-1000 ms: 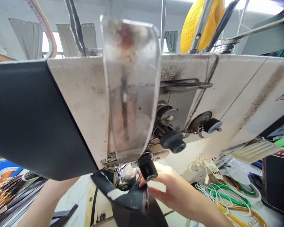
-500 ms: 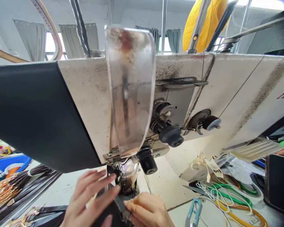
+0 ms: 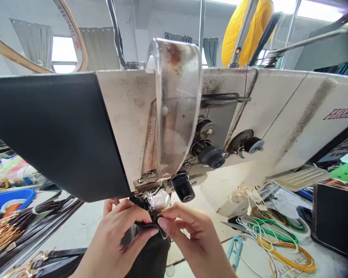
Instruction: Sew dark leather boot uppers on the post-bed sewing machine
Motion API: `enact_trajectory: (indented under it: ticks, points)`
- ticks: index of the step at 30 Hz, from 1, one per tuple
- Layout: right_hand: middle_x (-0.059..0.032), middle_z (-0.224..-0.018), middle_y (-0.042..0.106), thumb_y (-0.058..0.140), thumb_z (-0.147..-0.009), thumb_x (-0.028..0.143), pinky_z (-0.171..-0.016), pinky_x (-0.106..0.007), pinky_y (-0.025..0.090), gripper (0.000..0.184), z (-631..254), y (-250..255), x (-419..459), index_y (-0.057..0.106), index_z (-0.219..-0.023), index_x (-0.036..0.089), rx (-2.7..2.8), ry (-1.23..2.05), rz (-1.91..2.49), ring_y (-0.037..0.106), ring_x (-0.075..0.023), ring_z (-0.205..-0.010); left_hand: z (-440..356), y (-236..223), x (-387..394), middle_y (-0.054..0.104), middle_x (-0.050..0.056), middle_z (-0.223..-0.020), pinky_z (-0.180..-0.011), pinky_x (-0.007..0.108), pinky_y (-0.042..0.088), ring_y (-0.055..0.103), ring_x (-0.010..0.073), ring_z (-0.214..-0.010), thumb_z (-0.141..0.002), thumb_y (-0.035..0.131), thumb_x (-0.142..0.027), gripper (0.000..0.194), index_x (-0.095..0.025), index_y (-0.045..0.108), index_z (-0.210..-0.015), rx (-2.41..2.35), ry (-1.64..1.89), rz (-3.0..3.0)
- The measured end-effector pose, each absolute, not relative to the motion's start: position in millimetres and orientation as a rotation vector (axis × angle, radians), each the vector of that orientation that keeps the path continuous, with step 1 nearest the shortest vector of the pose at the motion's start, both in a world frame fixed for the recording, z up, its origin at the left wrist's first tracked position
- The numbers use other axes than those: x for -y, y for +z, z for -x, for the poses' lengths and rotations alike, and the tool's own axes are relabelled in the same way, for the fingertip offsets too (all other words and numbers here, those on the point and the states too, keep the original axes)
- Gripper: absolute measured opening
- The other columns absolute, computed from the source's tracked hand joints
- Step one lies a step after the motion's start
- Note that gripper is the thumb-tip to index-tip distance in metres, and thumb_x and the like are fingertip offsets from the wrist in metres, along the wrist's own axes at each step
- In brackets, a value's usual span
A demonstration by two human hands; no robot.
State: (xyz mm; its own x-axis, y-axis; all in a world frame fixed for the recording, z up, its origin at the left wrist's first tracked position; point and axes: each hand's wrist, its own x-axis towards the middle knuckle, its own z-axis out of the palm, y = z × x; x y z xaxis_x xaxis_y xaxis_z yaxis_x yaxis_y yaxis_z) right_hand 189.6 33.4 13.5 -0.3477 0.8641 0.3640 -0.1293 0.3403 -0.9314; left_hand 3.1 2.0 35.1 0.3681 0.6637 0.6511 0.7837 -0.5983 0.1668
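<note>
Below the head of a sewing machine (image 3: pixel 124 116), both hands pinch a black piece of material (image 3: pixel 150 255) that hangs down toward me. My left hand (image 3: pixel 118 235) grips its upper edge between thumb and fingers, on the left of the presser foot area. Close by on the right, my right hand (image 3: pixel 191 231) pinches the same edge with thumb and forefinger. The needle and the foot are mostly hidden behind my fingers and the dark material. A clear plastic guard (image 3: pixel 178 112) hangs in front of the machine head.
On the right lie green-handled scissors (image 3: pixel 275 229), a looped yellow-orange cord (image 3: pixel 301 262), blue thread snips (image 3: pixel 234 251) and a dark box-like object (image 3: pixel 335 224). At left are black straps with metal hardware (image 3: pixel 60 253) and a blue tray (image 3: pixel 11 197). A yellow thread cone (image 3: pixel 246 34) stands behind.
My left hand has gone from spread fingers to pinching the black material. The right hand has risen to its edge, and the material now hangs toward me. The camera view has shifted.
</note>
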Motion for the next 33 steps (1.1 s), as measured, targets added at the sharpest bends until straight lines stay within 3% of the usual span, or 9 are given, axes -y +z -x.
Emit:
enact_trajectory:
  ticks: [4,7,11,15,19,28,33]
  points:
    - [0.002,-0.068,0.055,0.073,-0.088,0.048,-0.055,-0.018,0.04,0.033,-183.5,5.3,-39.7,0.069,-0.078,0.016,1.365,1.433,0.694,0.045,-0.0081,-0.061,-6.6,19.5,-0.8,0.068,-0.006,-0.076,-0.103,0.032,0.039,0.064,0.0086,-0.071,-0.092,0.046,0.003,0.027,-0.02,0.058,-0.09,0.991,-1.14,2.407]
    - [0.0001,-0.072,0.065,0.074,-0.088,0.046,-0.061,-0.017,0.047,0.028,-184.1,0.7,-42.5,0.077,-0.085,0.018,1.326,1.466,0.627,0.055,-0.0087,-0.065,-6.7,18.5,-1.0,0.068,-0.002,-0.083,-0.091,0.024,0.048,0.063,0.0103,-0.078,-0.093,0.05,0.0,0.023,-0.02,0.058,-0.1,1.088,-1.163,2.405]
    - [-0.0021,-0.099,0.077,0.075,-0.089,0.029,-0.079,-0.022,0.057,0.019,-187.6,-2.0,-38.9,0.077,-0.107,0.027,1.422,1.318,0.558,0.07,-0.0139,-0.086,-5.7,28.3,-0.4,0.068,-0.003,-0.092,-0.079,0.018,0.051,0.064,0.0101,-0.086,-0.095,0.054,-0.01,0.019,-0.027,0.057,-0.104,1.347,-1.146,2.435]
    - [0.0011,-0.091,0.077,0.075,-0.086,0.019,-0.075,-0.018,0.058,0.017,-183.9,-2.7,-34.1,0.077,-0.1,0.027,1.426,1.057,0.602,0.072,-0.0118,-0.078,-5.7,33.4,0.0,0.069,-0.006,-0.091,-0.082,0.016,0.052,0.065,0.0102,-0.088,-0.096,0.057,-0.019,0.013,-0.031,0.059,-0.102,1.439,-1.085,2.442]
    - [0.0013,-0.088,0.078,0.078,-0.083,0.018,-0.074,-0.017,0.06,0.019,-180.6,-3.8,-33.9,0.078,-0.101,0.026,1.422,1.024,0.633,0.074,-0.0124,-0.077,-4.1,32.8,1.2,0.072,-0.009,-0.094,-0.084,0.014,0.052,0.067,0.0098,-0.093,-0.095,0.061,-0.024,0.015,-0.033,0.059,-0.106,1.47,-1.049,2.429]
    - [0.0019,-0.089,0.077,0.073,-0.082,0.011,-0.074,-0.016,0.058,0.02,-182.2,-1.1,-34.4,0.077,-0.095,0.026,1.457,1.017,0.569,0.072,-0.011,-0.076,-2.5,31.7,1.7,0.072,-0.006,-0.092,-0.082,0.016,0.053,0.065,0.0112,-0.09,-0.094,0.063,-0.016,0.017,-0.03,0.062,-0.103,1.344,-1.125,2.459]
    - [0.0004,-0.086,0.077,0.076,-0.084,0.015,-0.073,-0.019,0.059,0.012,-183.4,-5.1,-37.3,0.076,-0.092,0.024,1.457,0.965,0.551,0.072,-0.0134,-0.076,-5.4,27.7,1.5,0.068,-0.004,-0.088,-0.087,0.018,0.051,0.063,0.0096,-0.082,-0.093,0.062,-0.009,0.02,-0.026,0.061,-0.103,1.275,-1.205,2.419]
